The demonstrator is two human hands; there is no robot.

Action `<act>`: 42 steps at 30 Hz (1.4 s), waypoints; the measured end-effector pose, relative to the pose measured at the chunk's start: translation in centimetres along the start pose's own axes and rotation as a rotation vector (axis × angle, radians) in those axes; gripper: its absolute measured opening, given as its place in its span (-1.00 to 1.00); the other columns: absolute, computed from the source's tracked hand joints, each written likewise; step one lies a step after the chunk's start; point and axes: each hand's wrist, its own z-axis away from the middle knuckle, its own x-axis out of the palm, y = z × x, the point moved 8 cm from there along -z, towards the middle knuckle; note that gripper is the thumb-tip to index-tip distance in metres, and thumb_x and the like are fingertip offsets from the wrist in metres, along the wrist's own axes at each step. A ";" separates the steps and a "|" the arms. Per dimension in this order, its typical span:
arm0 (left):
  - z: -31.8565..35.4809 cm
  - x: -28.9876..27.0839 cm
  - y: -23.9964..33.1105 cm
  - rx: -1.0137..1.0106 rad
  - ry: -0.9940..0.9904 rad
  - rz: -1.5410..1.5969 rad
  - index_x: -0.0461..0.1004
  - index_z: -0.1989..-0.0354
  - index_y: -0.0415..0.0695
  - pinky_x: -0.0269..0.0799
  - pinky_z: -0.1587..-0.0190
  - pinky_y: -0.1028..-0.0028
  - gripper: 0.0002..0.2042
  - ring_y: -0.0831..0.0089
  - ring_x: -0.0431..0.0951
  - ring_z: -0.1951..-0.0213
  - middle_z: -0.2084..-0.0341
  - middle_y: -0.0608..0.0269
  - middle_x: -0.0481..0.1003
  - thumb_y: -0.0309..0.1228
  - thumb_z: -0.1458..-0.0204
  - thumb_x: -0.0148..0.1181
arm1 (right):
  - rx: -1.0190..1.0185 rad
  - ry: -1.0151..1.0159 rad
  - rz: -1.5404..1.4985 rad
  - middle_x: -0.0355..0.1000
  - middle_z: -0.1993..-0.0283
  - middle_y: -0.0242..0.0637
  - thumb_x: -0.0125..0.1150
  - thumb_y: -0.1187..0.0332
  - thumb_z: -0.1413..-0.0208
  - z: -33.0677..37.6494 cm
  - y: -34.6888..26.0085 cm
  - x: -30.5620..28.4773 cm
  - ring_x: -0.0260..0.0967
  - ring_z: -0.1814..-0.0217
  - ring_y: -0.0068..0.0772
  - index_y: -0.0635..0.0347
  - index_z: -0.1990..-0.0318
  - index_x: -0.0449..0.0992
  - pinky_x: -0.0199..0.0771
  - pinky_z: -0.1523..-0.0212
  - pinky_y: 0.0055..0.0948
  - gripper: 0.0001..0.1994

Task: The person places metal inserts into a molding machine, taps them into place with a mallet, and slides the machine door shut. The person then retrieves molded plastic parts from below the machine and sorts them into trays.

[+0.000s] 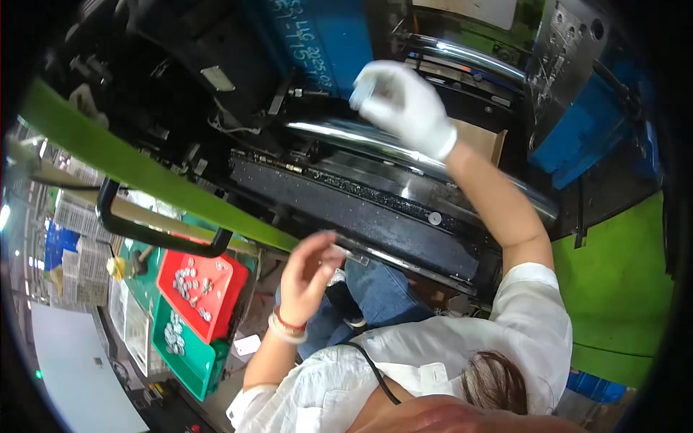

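My right hand (411, 105), in a white glove, is raised inside the machine above a shiny round bar (346, 135). Its thumb and fingers curl toward each other around a pale bluish patch at the tips, too blurred to name. My bare left hand (307, 274) wears bands on the wrist and is held low by the metal front rail (404, 264). Its fingers bend loosely, with a gap to the thumb, and nothing shows in them. Just beyond that hand ends the long green guard frame (166, 184) with a black handle (159, 237).
A red bin (234, 289) and a green bin (198, 372) with small metallic parts stand at the left. Blue blocks (325, 43) flank the machine opening. A round disc (434, 218) lies on the dark, speckled ledge (354, 206). Green panelling (613, 289) closes the right side.
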 end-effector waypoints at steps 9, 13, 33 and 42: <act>10.9 -12.7 -11.4 -0.227 0.399 -0.846 0.46 0.19 -0.27 0.43 0.19 0.40 -0.86 0.22 0.55 0.28 0.30 0.05 0.51 -0.49 -0.12 0.09 | 0.234 0.286 0.734 0.49 0.08 -0.17 0.21 0.08 -0.07 -8.7 14.6 -16.9 0.45 0.00 -0.27 0.12 -0.10 0.36 0.38 -0.06 -0.38 -0.51; 11.6 -13.5 -14.4 -0.079 0.413 -1.030 0.47 0.24 -0.27 0.41 0.16 0.34 -0.89 0.10 0.51 0.26 0.32 0.01 0.50 -0.54 -0.09 0.06 | 0.154 0.385 0.668 0.45 0.05 -0.17 0.21 0.09 -0.02 -10.4 19.4 -18.3 0.46 0.08 -0.29 0.15 -0.08 0.35 0.41 0.00 -0.35 -0.49; 10.1 -13.4 -15.4 -0.117 0.396 -1.036 0.45 0.30 -0.25 0.38 0.22 0.30 -0.93 0.10 0.48 0.33 0.40 0.02 0.47 -0.56 -0.05 0.08 | 0.089 0.306 0.667 0.37 -0.14 -0.12 0.16 0.18 -0.07 -12.5 22.0 -18.2 0.30 -0.19 -0.16 0.13 -0.17 0.35 0.26 -0.20 -0.34 -0.50; 10.5 -13.6 -15.8 -0.095 0.398 -1.012 0.45 0.30 -0.25 0.39 0.23 0.30 -0.92 0.10 0.48 0.33 0.40 0.02 0.47 -0.55 -0.05 0.09 | 0.097 0.430 0.899 0.46 0.03 -0.14 0.10 0.10 -0.07 -12.0 21.5 -18.1 0.36 -0.08 -0.06 -0.05 0.04 0.56 0.35 -0.10 -0.26 -0.66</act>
